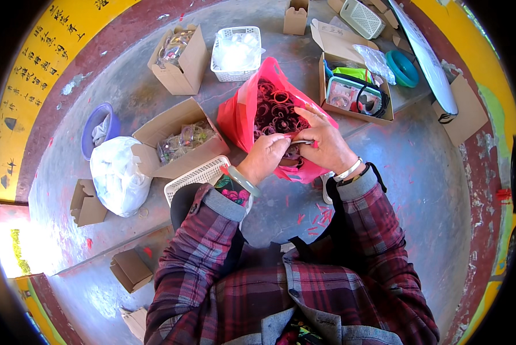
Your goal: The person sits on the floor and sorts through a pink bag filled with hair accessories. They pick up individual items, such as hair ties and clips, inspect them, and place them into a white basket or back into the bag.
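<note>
Meeting with wrists angled inward, left hand and right hand, both grips pinched narrow on one small grey object, above one open red bag of dark loops, three white baskets around.

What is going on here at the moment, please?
A person's left hand and right hand meet at the near side of an open red bag of dark, looped pieces. The right seems to pinch a small grey item, hard to identify. Cardboard boxes and white baskets stand around.
</note>
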Demonstrator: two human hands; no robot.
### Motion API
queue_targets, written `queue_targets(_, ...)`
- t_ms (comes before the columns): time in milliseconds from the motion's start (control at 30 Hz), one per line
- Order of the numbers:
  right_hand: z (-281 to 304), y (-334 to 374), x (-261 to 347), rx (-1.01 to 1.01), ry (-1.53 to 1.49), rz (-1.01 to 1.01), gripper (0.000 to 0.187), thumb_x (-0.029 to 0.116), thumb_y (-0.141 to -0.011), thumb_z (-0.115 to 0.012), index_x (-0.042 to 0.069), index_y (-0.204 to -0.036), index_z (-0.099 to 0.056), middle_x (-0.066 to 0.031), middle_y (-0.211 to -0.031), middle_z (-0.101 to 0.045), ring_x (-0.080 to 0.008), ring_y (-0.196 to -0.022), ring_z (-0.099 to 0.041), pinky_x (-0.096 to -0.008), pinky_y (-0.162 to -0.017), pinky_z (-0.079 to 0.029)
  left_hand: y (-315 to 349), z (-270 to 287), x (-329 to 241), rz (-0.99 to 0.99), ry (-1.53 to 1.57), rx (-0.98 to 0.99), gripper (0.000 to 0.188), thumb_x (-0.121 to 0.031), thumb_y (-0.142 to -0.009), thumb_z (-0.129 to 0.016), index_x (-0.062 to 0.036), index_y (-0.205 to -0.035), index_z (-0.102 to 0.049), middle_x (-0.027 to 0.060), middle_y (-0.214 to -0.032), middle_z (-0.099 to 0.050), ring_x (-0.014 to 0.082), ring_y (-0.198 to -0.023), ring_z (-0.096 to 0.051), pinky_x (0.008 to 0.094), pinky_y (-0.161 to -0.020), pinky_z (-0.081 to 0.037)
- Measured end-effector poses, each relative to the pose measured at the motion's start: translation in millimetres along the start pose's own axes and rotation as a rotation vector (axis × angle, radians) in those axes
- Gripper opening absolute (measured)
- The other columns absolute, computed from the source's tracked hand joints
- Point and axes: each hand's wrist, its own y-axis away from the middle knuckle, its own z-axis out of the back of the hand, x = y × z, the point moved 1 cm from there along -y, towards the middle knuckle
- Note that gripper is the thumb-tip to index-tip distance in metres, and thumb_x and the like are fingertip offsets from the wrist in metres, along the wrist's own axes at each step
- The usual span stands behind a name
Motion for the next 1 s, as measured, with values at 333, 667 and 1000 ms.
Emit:
queue_targets(333,-8,5,-4,0.147,0.021,0.003,0.022,0.022,-0.064,-0.069,0.010,-0.082,-0.071,-0.0225,-0.122,-0.050,-0.0421,-0.121,-0.038,-0.0429,-0.102,-0.032,2,-2,-3,-0.001,-0.194,0.020,0.034,-0.021,-0.095,-0.039,0.0047,-0.110,-0.055,0.0094,-0.094,-0.062,0.0158,-0.087,-0.060,0.0284,-0.075,-0.050)
queue_targets(667,6,2,-14,-0.224,-1.203,-0.820,0.018,0.017,-0.081,-0.063,0.003,-0.091,-0.065,-0.0073,-0.093,-0.066,-0.0155,-0.081,-0.062,-0.0251,-0.066,-0.046,10,7,-31,-0.449,-0.002,-0.529,0.036,-0.025,-0.091,-0.054,0.0005,-0.116,-0.054,0.0075,-0.105,-0.061,0.0124,-0.094,-0.056,0.0252,-0.079,-0.043)
queue_targets(1000,-33,-5,1,-0.015,-1.582,-0.894,0.025,0.029,-0.084,-0.061,0.010,-0.100,-0.062,-0.0050,-0.093,-0.065,-0.0159,-0.079,-0.062,-0.0278,-0.066,-0.046,-3,-20,-15,-0.426,0.471,-0.194,0.045,-0.025,-0.094,-0.045,0.0018,-0.129,-0.036,0.0143,-0.126,-0.048,0.0228,-0.114,-0.047,0.0364,-0.098,-0.036)
